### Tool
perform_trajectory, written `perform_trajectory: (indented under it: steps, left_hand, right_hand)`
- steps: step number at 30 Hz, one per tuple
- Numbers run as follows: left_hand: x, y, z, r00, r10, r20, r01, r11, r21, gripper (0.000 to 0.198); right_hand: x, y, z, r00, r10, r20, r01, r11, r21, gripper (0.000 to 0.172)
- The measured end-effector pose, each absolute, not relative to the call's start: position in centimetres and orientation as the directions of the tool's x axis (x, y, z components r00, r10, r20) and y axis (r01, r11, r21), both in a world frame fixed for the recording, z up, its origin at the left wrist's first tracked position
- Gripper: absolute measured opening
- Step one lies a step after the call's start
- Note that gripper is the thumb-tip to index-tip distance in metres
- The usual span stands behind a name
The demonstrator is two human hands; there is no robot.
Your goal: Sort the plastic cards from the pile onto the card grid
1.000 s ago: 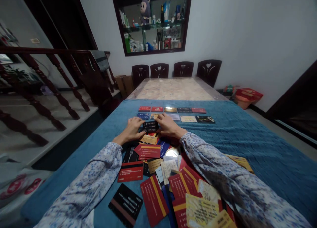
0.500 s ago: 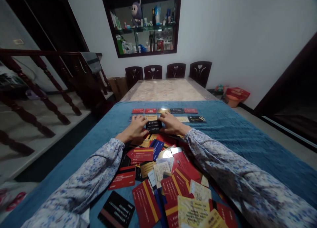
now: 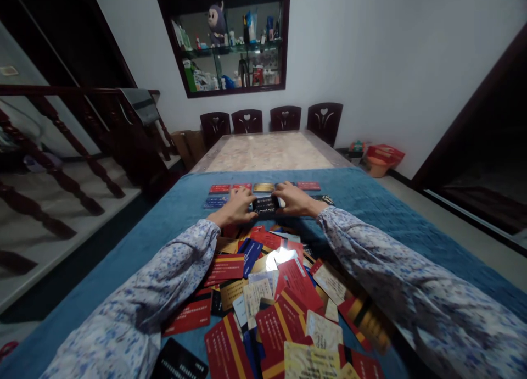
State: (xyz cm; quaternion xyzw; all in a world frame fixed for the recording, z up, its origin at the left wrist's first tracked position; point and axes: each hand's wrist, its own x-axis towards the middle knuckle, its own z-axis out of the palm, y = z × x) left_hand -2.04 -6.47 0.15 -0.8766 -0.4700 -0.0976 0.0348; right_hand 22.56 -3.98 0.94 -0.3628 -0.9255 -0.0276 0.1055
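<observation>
Nearest me, a loose heap of red, gold, black and blue plastic cards [image 3: 280,307] lies on the blue textured cloth [image 3: 382,214]. My two flower-printed sleeves run along either side of the heap.

Just beyond the far edge of the heap, my left hand [image 3: 236,207] and right hand [image 3: 296,199] hold a small, rectangular black card [image 3: 265,204] of plastic with pale print. Each hand pinches one short end, with the fingers drawn in narrow and closed on it.

Change noted: a second ago the black card was at the far edge of the heap, short of the laid-out cards. It has since travelled away from the heap and now sits level with the nearer of the two rows of cards [image 3: 219,189] set out beyond. My arms are stretched further.

Past the rows, beyond the heap, are the bare marble tabletop [image 3: 267,151], four dark wooden chairs [image 3: 284,118] and a glazed wall cabinet [image 3: 230,38].

Not established:
- whether the black card touches the cloth or is held just above it
- which cards lie in the middle of the nearer row, since my hands cover them
- the print on any card, which is too small to read

The near side of the heap is cut off at the bottom edge.
</observation>
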Motion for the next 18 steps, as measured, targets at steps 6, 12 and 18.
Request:
perform_trajectory:
  steps: [6, 12, 18]
  left_hand:
    - [0.1, -4.1, 0.5, 0.556, 0.804, 0.208, 0.815, -0.577, 0.049, 0.04]
    - [2.4, -1.8, 0.8, 0.542, 0.816, 0.201, 0.823, -0.564, 0.072, 0.048]
    - [4.3, 0.4, 1.1, 0.522, 0.837, 0.164, 0.844, -0.534, 0.037, 0.036]
  right_hand:
    - [24.9, -1.8, 1.2, -0.673, 0.711, 0.202, 0.721, 0.692, -0.033, 0.048]
    - [26.7, 0.0, 1.5, -0.621, 0.755, 0.211, 0.764, 0.643, -0.052, 0.049]
    - [28.1, 2.1, 1.4, -0.575, 0.793, 0.202, 0.802, 0.595, -0.054, 0.046]
